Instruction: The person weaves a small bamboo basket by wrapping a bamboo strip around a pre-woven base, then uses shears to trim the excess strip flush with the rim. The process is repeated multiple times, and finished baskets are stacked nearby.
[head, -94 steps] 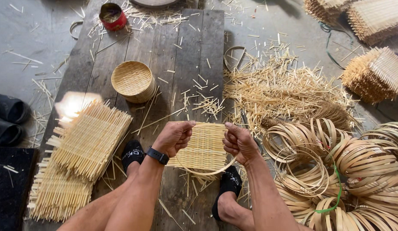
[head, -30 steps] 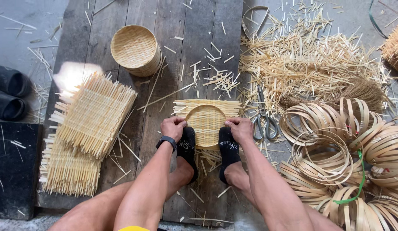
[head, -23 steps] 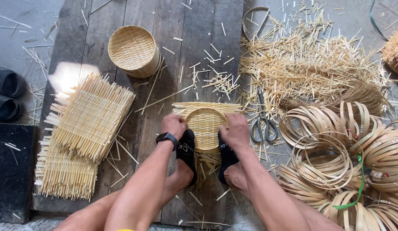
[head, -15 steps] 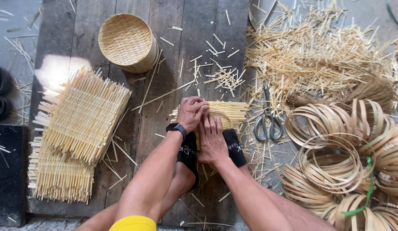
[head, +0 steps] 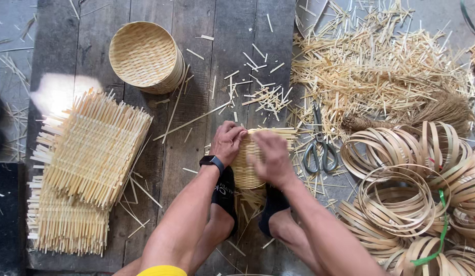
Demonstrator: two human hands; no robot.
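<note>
Both hands have closed in over the woven piece since a moment ago, right hand now sliding across its top. Far left: stack of woven bamboo mats (head: 87, 174) on the plank floor (head: 196, 66); finished round basket (head: 145, 56) above them. Left hand (head: 227, 143), wearing a black watch (head: 212, 162), grips the left edge of the half-formed woven basket (head: 246, 168), pinned between both feet. Right hand (head: 270, 159), blurred, presses on it, fingers curled. Scissors (head: 319, 148) just right; bamboo hoops (head: 401, 199) far right.
</note>
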